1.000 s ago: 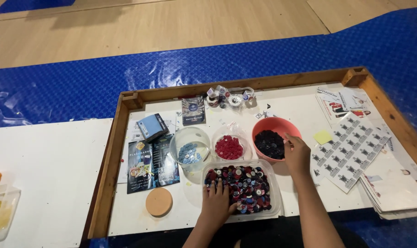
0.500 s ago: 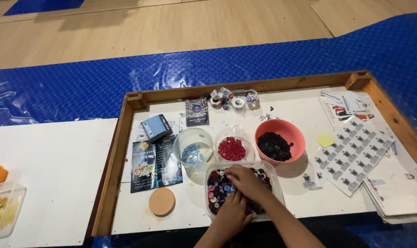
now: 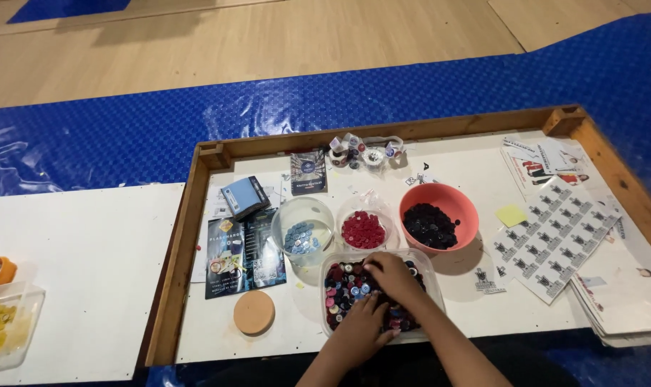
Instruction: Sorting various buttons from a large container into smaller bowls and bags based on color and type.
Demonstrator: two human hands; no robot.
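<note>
Both my hands are inside a clear plastic tub point(image 3: 332, 259) of mixed red, blue and dark buttons. My left hand point(image 3: 360, 328) lies flat on the buttons at the tub's near side. My right hand point(image 3: 391, 276) is curled over the buttons just above it, fingers bent down into the pile. I cannot tell whether either hand pinches a button. Behind the tub stand a clear bowl of blue buttons point(image 3: 302, 236), a clear cup of red buttons point(image 3: 362, 229) and a salmon bowl of dark buttons point(image 3: 440, 222).
All sit in a wooden-framed white tray point(image 3: 175, 272). A round cork lid point(image 3: 254, 312), dark leaflets point(image 3: 241, 251) and a blue card box point(image 3: 244, 196) lie to the left. Printed sticker sheets point(image 3: 554, 236) and a yellow note point(image 3: 511, 215) lie right. Small jars point(image 3: 365, 152) stand at the back.
My right hand left the salmon bowl and came down-left into the mixed-button tub, joining the left hand. The view shifted slightly.
</note>
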